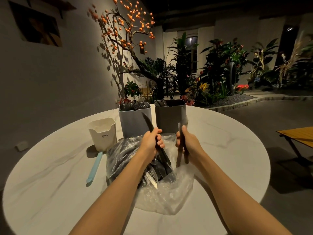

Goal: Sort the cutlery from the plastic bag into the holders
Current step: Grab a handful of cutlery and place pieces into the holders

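A clear plastic bag (162, 192) full of dark cutlery lies in the middle of the round table. My left hand (150, 143) grips a bundle of black knives (149, 122), blades pointing up and away. My right hand (186, 143) grips a few dark-handled cutlery pieces (182, 119), their upper ends blurred. Behind the bag stand a grey-blue holder (135, 122) with forks in it, a dark grey holder (169, 117) with cutlery at its back left, and a white holder (103, 133) to the left.
A light blue utensil (94, 167) lies on the white marble table (228, 150), left of the bag. A wooden folding table (298, 134) stands off to the right. Plants and a tree with orange fruit fill the background.
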The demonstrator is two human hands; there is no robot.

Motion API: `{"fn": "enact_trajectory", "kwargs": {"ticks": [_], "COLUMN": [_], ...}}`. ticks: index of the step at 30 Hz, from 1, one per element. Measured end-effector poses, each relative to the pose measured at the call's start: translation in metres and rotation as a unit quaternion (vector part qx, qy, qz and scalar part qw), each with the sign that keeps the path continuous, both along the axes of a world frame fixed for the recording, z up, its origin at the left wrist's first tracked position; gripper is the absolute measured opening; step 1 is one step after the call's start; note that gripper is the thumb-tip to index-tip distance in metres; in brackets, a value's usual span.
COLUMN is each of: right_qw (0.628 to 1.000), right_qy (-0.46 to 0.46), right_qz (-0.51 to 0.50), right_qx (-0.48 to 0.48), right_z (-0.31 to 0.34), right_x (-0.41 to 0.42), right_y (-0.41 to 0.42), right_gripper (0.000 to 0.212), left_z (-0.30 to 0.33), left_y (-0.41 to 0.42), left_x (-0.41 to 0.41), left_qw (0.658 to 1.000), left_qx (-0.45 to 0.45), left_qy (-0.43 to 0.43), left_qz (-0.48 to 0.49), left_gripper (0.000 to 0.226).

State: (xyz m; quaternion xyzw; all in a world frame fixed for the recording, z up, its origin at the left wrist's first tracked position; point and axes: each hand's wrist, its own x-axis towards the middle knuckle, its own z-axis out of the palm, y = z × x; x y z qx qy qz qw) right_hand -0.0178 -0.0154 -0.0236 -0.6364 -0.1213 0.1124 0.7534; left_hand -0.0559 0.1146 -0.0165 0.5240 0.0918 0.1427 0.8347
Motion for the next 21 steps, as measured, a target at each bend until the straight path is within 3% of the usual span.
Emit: {"fn": "enact_trajectory", "kwargs": {"ticks": [4, 13, 21], "right_qw": [0.997, 0.989, 0.979], "right_qy": [-0.012, -0.032, -0.093], "right_qz": [0.077, 0.143, 0.16], "right_qx": [-0.023, -0.026, -0.084], "right_z": [-0.001, 0.0, 0.0], "right_x": [-0.009, -0.014, -0.011], "right_y": [0.007, 0.007, 0.001], "right_gripper": [0.06, 0.062, 0.036], "left_z": [-0.002, -0.004, 0.001], "left_y": [-0.008, -0.004, -0.011], "left_x": [-0.002, -0.005, -0.01], "left_qw": [0.995, 0.988, 0.974], "left_qx": [0.076, 0.148, 0.227], "left_qy": [-0.031, -0.013, 0.004], "left_qz": [-0.064, -0.052, -0.012], "left_gripper": [0.026, 0.035, 0.024]}}
